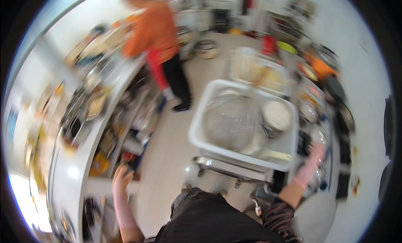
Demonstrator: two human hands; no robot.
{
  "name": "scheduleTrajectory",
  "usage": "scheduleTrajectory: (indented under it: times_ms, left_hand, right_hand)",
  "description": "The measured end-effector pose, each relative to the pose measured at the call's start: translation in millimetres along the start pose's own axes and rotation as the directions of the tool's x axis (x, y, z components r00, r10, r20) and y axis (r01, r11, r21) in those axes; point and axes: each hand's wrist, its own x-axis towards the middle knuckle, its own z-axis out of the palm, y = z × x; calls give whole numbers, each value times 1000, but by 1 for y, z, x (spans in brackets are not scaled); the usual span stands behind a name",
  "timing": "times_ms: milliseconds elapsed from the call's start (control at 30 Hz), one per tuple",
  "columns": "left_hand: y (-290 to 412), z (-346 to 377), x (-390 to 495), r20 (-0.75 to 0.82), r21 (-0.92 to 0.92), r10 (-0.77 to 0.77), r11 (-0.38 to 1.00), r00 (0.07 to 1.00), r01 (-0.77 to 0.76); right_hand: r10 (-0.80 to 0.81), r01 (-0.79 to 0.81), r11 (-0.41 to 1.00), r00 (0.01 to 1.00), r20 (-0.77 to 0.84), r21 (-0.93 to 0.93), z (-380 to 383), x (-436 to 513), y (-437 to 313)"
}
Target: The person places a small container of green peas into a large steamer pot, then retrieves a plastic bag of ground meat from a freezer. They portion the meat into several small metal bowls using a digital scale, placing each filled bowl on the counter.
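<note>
My left hand (122, 177), in a pinkish glove, hangs in the aisle by the left counter's shelves. Its fingers are loosely curled and apart, and I see nothing held in them. On the right, my gloved right hand (317, 151) reaches to a shiny metal bowl or lid (318, 134) on the side counter. Blur hides whether it grips or only touches it. Before me a white plastic tub (216, 150) stands on a metal cart (232, 167). Inside are a large round bowl (232, 126), a container of white contents (276, 115) and a pale-handled tool (279, 155).
A person in an orange top (157, 29) stands at the long left counter (70, 170). Behind the tub sits a second white tray (234, 70). More metal domes (318, 174) line the right counter. A lidded pot (208, 50) rests on the floor.
</note>
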Motion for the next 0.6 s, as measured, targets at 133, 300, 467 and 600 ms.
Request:
scheduleTrajectory:
  times_ms: [133, 300, 467, 600]
  left_hand:
    - [-17, -7, 18, 1, -162, -88, 983, 996, 87]
    - [-51, -52, 41, 27, -26, -159, 987, 987, 159]
    - [-102, -159, 78, 23, -33, -370, 928, 929, 371]
    - [-114, -228, 112, -83, -183, -342, 929, 936, 323]
  right_hand:
    - [-265, 216, 885, 962, -64, -413, 77, -84, -73]
    - [-341, 367, 776, 928, 149, -513, 178, -198, -106]
    - [-184, 298, 785, 949, 254, -543, 274, -309, -94]
    - [14, 332, 763, 850, 527, -555, 341, -377, -67]
